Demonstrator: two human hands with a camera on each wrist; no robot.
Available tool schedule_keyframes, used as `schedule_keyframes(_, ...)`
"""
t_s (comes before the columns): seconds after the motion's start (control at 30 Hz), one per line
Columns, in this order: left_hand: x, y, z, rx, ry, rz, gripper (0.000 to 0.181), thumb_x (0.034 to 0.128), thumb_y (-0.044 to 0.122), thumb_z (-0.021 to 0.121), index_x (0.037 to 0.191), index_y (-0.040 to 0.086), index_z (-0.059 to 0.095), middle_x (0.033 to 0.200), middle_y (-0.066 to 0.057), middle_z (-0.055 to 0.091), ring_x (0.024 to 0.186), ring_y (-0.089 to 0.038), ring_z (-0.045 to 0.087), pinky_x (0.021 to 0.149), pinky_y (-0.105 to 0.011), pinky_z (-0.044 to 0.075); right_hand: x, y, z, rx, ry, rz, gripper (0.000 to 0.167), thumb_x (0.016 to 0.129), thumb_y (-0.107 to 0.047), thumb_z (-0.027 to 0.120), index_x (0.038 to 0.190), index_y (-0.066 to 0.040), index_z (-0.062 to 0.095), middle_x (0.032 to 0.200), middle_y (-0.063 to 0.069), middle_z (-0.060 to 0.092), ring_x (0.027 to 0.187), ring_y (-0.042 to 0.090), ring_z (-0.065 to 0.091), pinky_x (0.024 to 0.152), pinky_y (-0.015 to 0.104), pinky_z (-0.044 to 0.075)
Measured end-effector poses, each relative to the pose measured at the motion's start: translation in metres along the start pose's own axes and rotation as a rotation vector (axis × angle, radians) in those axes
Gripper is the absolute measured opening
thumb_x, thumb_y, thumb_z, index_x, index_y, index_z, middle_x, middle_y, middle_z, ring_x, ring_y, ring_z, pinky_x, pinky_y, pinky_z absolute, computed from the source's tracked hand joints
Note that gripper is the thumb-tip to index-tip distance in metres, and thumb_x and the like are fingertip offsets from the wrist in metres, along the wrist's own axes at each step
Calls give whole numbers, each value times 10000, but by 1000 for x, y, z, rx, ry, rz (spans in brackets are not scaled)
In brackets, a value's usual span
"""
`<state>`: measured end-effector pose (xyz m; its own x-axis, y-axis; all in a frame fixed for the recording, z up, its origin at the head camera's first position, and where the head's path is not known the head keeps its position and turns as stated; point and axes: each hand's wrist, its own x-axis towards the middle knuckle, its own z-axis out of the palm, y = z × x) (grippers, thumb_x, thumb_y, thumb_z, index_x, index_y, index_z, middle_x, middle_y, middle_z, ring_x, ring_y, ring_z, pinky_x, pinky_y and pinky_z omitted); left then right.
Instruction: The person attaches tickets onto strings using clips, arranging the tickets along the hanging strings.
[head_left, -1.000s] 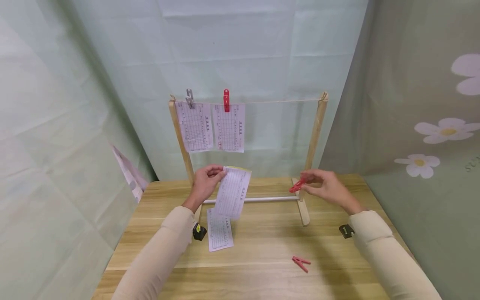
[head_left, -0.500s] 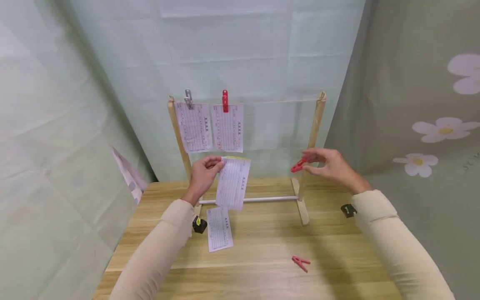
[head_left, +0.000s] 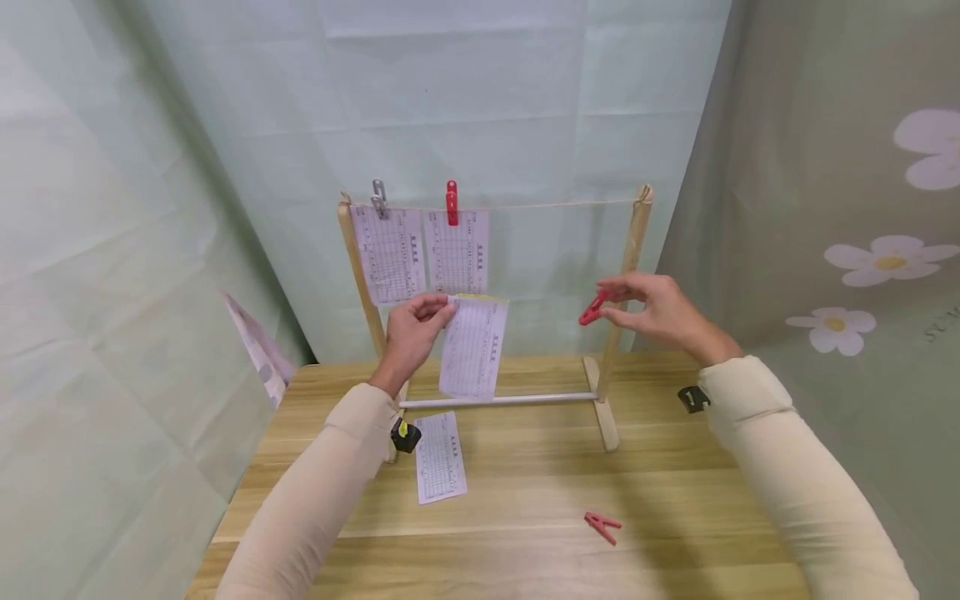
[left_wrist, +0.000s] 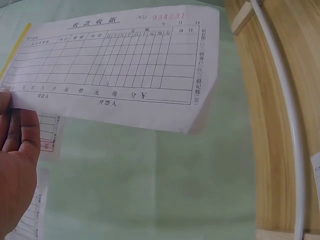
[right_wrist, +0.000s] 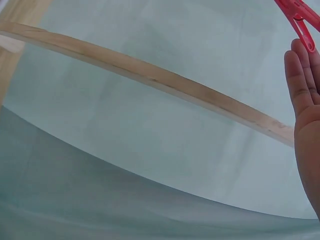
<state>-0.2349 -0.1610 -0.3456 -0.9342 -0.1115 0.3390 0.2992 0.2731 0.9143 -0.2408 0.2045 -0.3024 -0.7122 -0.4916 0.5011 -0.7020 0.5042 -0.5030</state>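
Observation:
My left hand [head_left: 412,333] pinches a printed receipt slip [head_left: 474,350] by its upper left corner. The slip hangs down from the fingers, a yellow strip along its top edge. It covers the lower part of a hung slip [head_left: 459,250] behind it. In the left wrist view the slip's ruled table and red number [left_wrist: 168,16] show. On the right, my right hand [head_left: 656,312] holds a red clothespin [head_left: 592,309] between thumb and fingers, in front of the rack's right post [head_left: 634,237]. Only part of that clothespin [right_wrist: 299,15] shows in the right wrist view.
A string [head_left: 547,205] spans the wooden rack. A grey clip [head_left: 379,200] and a red clip [head_left: 452,202] hold two slips on its left half. Another slip [head_left: 441,462] and a red clothespin [head_left: 602,527] lie on the table [head_left: 510,542]. A white rod [head_left: 540,399] joins the rack's feet.
Both hands have risen toward the string, the left with the receipt slip and the right with the red clothespin. The slip now overlaps the bottom of the second hung slip.

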Motion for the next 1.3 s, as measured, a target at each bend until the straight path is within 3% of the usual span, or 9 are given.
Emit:
schedule_keyframes(0.27, 8, 10, 1, -25, 15, 36, 240, 921, 134, 739, 1090, -33, 710, 1021, -181, 728, 840, -103, 661, 693, -178, 520, 18, -12, -18, -33, -18, 16, 407, 872, -22, 763, 1261, 7, 646, 1089, 129, 711, 961, 309, 667, 841, 278, 539)
schedule_keyframes(0.5, 14, 23, 5, -32, 32, 35, 239, 916, 149, 745, 1094, -10, 718, 1026, -156, 734, 871, -133, 675, 703, -193, 529, 31, -23, -31, -26, 6, 24, 441, 857, -17, 775, 1275, 11, 636, 1085, 158, 707, 929, 160, 664, 801, 161, 506)
schedule_keyframes(0.7, 18, 31, 9, -42, 56, 43, 230, 913, 145, 750, 1084, -7, 721, 1014, -152, 737, 853, -126, 675, 689, -190, 526, 42, -32, -40, 14, 34, 75, 488, 831, -8, 799, 1289, 1, 630, 1067, 156, 701, 885, -18, 634, 776, 148, 501)
schedule_keyframes(1.1, 27, 43, 18, -62, 56, 84, 229, 929, 165, 735, 1093, 6, 721, 1022, -135, 740, 863, -139, 680, 722, -223, 546, 67, -52, -57, -23, 13, 62, 492, 860, -9, 772, 1322, 1, 603, 1090, 159, 693, 903, -36, 627, 826, 127, 485)
schedule_keyframes(1.3, 34, 50, 24, -102, 64, 99, 228, 933, 146, 727, 1095, -14, 717, 1018, -153, 736, 833, -119, 670, 715, -213, 540, 85, -65, -62, -51, -15, 38, 498, 872, 10, 753, 1341, 9, 584, 1131, 157, 685, 999, 153, 665, 877, 173, 487)
